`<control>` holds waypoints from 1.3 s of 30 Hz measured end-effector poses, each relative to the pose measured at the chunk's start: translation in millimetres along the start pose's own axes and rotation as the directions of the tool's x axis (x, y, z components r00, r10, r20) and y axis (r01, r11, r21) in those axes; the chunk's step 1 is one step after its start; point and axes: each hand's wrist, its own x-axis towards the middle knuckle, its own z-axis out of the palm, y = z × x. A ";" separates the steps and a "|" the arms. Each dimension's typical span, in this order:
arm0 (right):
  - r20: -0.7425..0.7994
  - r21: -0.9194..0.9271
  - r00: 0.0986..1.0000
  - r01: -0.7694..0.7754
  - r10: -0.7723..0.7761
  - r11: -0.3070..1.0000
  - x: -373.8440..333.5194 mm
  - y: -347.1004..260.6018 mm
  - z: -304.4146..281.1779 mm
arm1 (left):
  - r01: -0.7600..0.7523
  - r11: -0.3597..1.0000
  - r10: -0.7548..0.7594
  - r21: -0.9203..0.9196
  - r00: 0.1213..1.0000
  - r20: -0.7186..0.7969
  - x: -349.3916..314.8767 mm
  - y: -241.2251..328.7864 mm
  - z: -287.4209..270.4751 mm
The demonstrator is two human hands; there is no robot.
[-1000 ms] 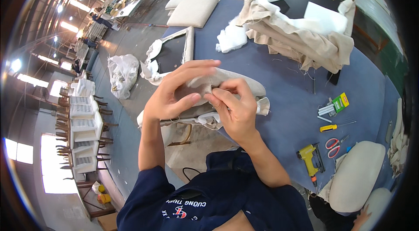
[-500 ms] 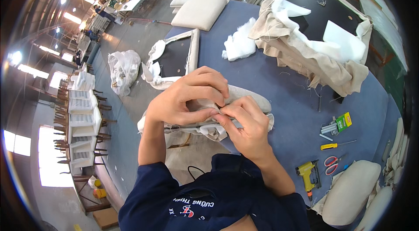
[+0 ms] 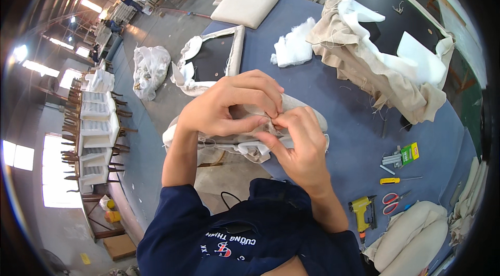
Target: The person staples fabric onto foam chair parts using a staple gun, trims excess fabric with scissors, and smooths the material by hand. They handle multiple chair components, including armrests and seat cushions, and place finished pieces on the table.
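Note:
A beige upholstered cushion lies before me at the near edge of the table, with white padding and frayed cloth along its near side. My left hand arches over it, thumb and fingertips pinched together on the beige fabric. Close against those fingertips, my right hand is also closed in a pinch on the fabric. Whether something small is between the fingertips is hidden.
On the blue-grey table at right lie a staple gun, scissors, a yellow screwdriver and a green box of staples. Beyond are white wadding, a half-covered panel and a frame. Padded pieces sit near right.
My fingertips have shifted slightly right and up over the cushion, still pinched together. My right thumb has drawn a little apart from my left thumb. The whole view has shifted slightly.

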 end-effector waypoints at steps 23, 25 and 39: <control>-0.099 -0.033 0.995 -0.003 0.000 0.999 -15.4 -28.2 15.4 | -0.074 0.995 0.077 -0.072 0.996 0.045 -3.1 -5.0 2.4; -0.137 0.005 0.990 0.037 -0.036 0.999 -17.4 -26.2 19.8 | -0.087 0.993 0.090 -0.075 0.995 0.047 -4.7 -5.7 2.5; -0.111 0.145 0.983 -0.131 0.148 0.981 -16.1 1.7 19.2 | -0.109 0.994 0.109 -0.008 0.994 0.022 -6.1 -13.9 -1.5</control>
